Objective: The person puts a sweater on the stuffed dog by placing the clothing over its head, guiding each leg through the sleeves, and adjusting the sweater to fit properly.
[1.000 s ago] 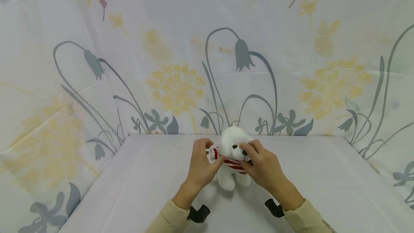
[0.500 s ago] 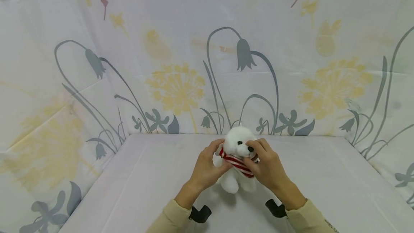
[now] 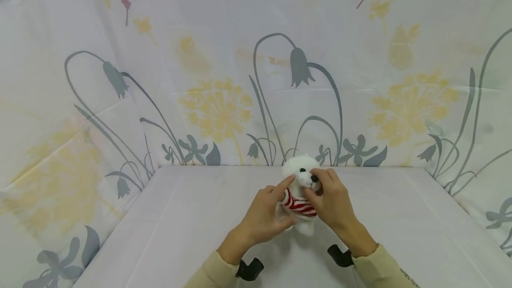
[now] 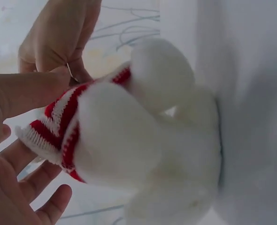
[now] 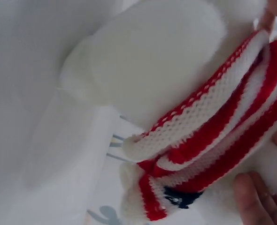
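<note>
A white plush dog (image 3: pixel 298 166) stands on the table between both hands, wearing a red-and-white striped knit sweater (image 3: pixel 300 208). My right hand (image 3: pixel 338 206) holds it at the muzzle, thumb below and fingers beside the black nose. On the dog's other side, my left hand (image 3: pixel 264 214) has its fingers and thumb spread apart around the sweater's side. The left wrist view shows the sweater (image 4: pixel 58 122) bunched between that thumb and those fingers, above the fluffy body (image 4: pixel 119 136). In the right wrist view, a dark patch (image 5: pixel 180 197) shows on the knit.
The table (image 3: pixel 180 234) is covered in white cloth, and a white curtain (image 3: pixel 224 57) with printed flowers rises behind its back edge. Black curved pieces (image 3: pixel 250 270) stick out by each wrist, close above the table.
The dog has shifted to the right. My left hand has moved right with it, and its fingers, earlier curled at the sweater's sleeve, have straightened. The right hand stays at the muzzle.
</note>
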The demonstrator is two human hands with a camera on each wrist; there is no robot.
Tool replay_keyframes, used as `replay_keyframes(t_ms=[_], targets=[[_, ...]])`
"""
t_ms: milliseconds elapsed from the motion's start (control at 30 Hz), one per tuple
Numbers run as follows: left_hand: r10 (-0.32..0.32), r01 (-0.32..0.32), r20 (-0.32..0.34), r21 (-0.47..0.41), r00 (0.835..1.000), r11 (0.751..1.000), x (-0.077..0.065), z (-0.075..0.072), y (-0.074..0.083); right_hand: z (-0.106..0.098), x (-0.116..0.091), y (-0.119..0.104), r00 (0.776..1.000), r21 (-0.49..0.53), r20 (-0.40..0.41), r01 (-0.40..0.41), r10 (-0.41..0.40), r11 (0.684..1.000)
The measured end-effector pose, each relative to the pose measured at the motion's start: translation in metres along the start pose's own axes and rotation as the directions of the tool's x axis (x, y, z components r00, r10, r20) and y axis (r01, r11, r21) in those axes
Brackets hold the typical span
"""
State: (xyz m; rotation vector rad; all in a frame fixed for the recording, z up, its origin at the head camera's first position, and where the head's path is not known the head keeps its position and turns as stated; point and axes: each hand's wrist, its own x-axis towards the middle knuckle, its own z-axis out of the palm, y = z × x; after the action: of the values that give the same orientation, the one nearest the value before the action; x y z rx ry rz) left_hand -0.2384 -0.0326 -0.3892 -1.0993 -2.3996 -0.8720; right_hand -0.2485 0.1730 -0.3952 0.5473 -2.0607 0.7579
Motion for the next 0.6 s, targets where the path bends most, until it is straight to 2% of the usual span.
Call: replay_keyframes(t_ms=[67, 167, 333, 400, 467, 533, 600], targets=[[-0.013, 0.013, 0.019, 0.031, 1.0, 0.999, -0.001, -0.001, -0.002, 0.001, 0.001, 0.0, 1.0, 0.005, 0.024, -0.017, 0.017, 1.0], [-0.044, 0.043, 0.047, 0.01, 0.998, 0.999, -0.002, 0.0, -0.008, 0.002, 0.001, 0.0, 0.999, 0.01, 0.039, -0.023, 0.022, 1.0], [-0.071, 0.075, 0.066, -0.068, 0.995, 0.995, -0.002, 0.002, -0.015, 0.003, 0.001, -0.001, 0.995, 0.072, 0.055, 0.082, -0.086, 0.994], [-0.07, 0.074, 0.061, -0.078, 0.996, 0.994, -0.002, 0.002, -0.016, 0.005, -0.001, -0.003, 0.986, 0.13, 0.105, 0.118, -0.132, 0.985], [-0.072, 0.077, 0.057, -0.087, 0.996, 0.993, -0.001, 0.002, -0.016, 0.006, -0.002, -0.005, 0.974, 0.183, 0.168, 0.119, -0.15, 0.976], [-0.074, 0.079, 0.058, -0.092, 0.996, 0.993, -0.001, 0.001, -0.016, 0.008, -0.004, -0.007, 0.964, 0.209, 0.226, 0.094, -0.141, 0.973], [-0.073, 0.079, 0.067, -0.097, 0.995, 0.992, -0.001, 0.001, -0.016, 0.01, -0.006, -0.008, 0.957, 0.187, 0.266, 0.07, -0.119, 0.98]])
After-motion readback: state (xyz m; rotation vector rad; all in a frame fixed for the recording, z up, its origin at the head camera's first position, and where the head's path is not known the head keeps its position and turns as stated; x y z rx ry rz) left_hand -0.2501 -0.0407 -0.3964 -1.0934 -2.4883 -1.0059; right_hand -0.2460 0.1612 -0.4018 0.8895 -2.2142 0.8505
